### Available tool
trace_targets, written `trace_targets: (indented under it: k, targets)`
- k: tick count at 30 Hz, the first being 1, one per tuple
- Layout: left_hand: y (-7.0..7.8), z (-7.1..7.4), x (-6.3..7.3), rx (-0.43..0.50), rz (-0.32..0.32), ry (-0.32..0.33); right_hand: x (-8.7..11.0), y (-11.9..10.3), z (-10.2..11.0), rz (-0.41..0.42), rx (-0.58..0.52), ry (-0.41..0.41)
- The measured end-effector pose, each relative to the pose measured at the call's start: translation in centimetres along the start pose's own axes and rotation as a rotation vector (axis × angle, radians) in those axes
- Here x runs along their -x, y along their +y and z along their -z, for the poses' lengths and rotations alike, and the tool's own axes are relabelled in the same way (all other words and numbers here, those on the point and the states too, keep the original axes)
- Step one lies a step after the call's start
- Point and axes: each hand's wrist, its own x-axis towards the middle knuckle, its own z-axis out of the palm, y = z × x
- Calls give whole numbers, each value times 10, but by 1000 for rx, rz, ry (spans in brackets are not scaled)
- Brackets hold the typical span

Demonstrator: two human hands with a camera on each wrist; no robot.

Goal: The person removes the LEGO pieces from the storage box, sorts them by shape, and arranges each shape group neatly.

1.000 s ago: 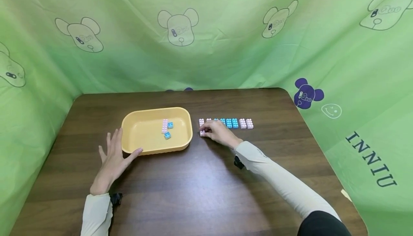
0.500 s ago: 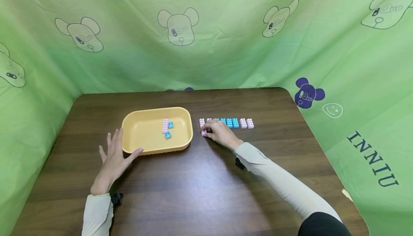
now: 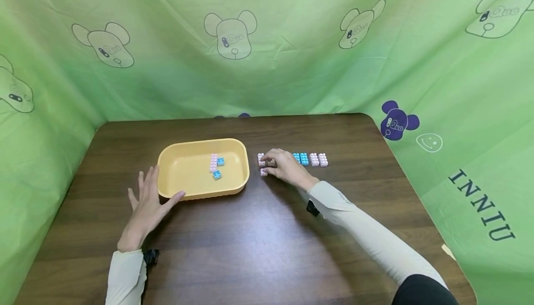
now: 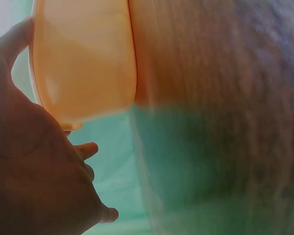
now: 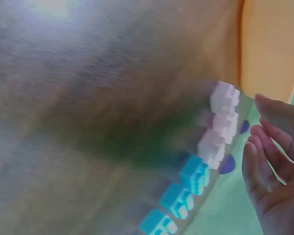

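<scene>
My left hand, fingers spread and straight, rests at the left end of the yellow tray, its thumb along the near rim. Inside the tray lie a long pink brick and two small blue bricks, one of them nearer me. My right hand is over the left part of a brick row, thumb and fingers apart with nothing between them in the right wrist view. A small pink brick sits by its thumb, just in front of the row's leftmost pink brick.
Blue bricks and two pink bricks continue the row to the right; my right hand hides its middle. Everything stands on a brown wooden table. A green curtain with bear-head drawings hangs behind and at both sides.
The small pink brick has shifted slightly right, into line with the leftmost brick. My right hand's fingers have come off it, the hand rising slightly up and right. The left hand stays put.
</scene>
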Motion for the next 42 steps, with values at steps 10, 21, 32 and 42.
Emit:
trace_targets:
  k: [10, 21, 32, 42]
  targets:
    - [-4, -1, -1, 15, -17, 13, -20, -18, 10, 14, -39, 7]
    - [-5, -2, -1, 16, -16, 22, -42, -43, 6, 20, -66, -63]
    - [-3, -1, -1, 5, -14, 29, -67, -65, -14, 134, 23, -195]
    - [-1, 0, -1, -14, -4, 13, -83, -83, -37, 155, 49, -367]
